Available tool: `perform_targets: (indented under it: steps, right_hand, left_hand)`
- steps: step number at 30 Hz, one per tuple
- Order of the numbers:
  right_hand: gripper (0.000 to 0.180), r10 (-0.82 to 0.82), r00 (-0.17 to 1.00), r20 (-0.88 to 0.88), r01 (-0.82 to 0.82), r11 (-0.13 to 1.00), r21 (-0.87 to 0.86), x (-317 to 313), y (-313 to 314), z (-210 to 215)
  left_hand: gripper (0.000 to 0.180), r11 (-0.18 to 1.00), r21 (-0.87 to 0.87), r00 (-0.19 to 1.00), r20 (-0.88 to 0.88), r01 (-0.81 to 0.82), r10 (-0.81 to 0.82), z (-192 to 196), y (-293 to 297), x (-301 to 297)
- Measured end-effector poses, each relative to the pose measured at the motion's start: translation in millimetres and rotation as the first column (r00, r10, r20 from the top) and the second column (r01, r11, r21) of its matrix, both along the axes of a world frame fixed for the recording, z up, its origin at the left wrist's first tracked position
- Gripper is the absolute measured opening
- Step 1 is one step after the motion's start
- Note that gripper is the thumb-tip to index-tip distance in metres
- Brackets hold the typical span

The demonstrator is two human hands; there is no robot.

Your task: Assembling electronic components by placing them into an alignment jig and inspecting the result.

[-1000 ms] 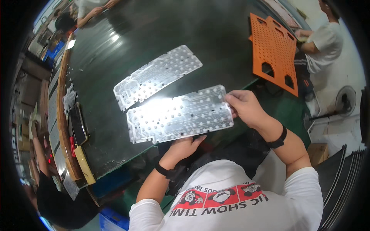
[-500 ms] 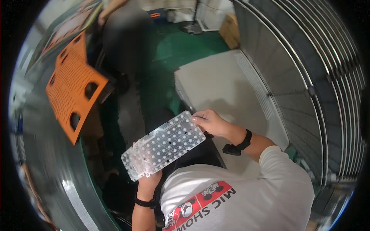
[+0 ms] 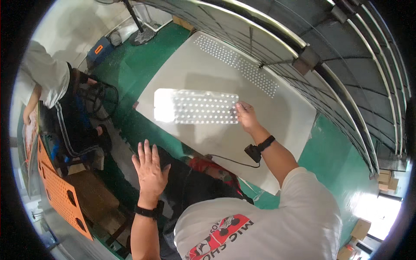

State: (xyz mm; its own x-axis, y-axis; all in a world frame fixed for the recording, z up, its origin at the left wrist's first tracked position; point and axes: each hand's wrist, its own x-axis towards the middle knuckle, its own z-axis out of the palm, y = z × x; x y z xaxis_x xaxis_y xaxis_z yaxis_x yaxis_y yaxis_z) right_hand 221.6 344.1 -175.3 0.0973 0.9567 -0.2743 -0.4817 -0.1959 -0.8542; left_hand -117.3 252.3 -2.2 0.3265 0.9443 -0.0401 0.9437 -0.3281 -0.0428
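Observation:
My right hand (image 3: 246, 116) pinches the right end of a clear keyboard membrane sheet (image 3: 201, 108) dotted with rows of white domes. The sheet is held out flat above a large pale board (image 3: 177, 76), and glare whitens its left end. My left hand (image 3: 151, 170) is off the sheet, over my dark-trousered leg, its fingers stretched out and nothing in it. Both wrists wear black bands; a black box and a cable show at the right one.
Along the board's far side run rows of white dots (image 3: 238, 63). An orange panel with holes (image 3: 60, 190) leans at the left, near a seated person (image 3: 52, 86). Metal racks (image 3: 342, 82) line the right side. A stand base (image 3: 142, 37) is on the green floor behind.
My left hand has let go of the membrane sheet and opened. My right hand has carried the sheet out over the pale board and levelled it. The view has swung right.

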Motion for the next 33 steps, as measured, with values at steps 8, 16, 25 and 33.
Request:
perform_targets:
  steps: [8,16,25,33]
  right_hand:
    - [0.022,-0.436,0.875,0.212,0.483,0.752,-0.449,8.6,44.1,-94.8]
    - [0.027,-0.488,0.842,0.229,0.539,0.75,-0.384,-8.9,156.3,-104.5]
    - [0.02,-0.24,0.84,0.486,0.363,0.915,-0.176,15.6,238.3,-176.5]
    - [0.034,-0.251,0.501,0.829,0.538,0.84,-0.071,103.6,228.7,-225.6]
  left_hand:
    - [0.072,0.972,-0.12,0.978,0.024,-0.204,0.208,8.0,-59.4,-9.0]
    - [0.071,0.822,-0.223,0.85,-0.067,-0.524,0.523,7.4,-110.5,-30.6]
    - [0.069,0.79,-0.248,0.826,-0.107,-0.561,0.553,1.0,-127.5,-46.4]
    - [0.074,0.818,-0.258,0.84,0.045,-0.513,0.541,-21.2,-136.3,-51.5]
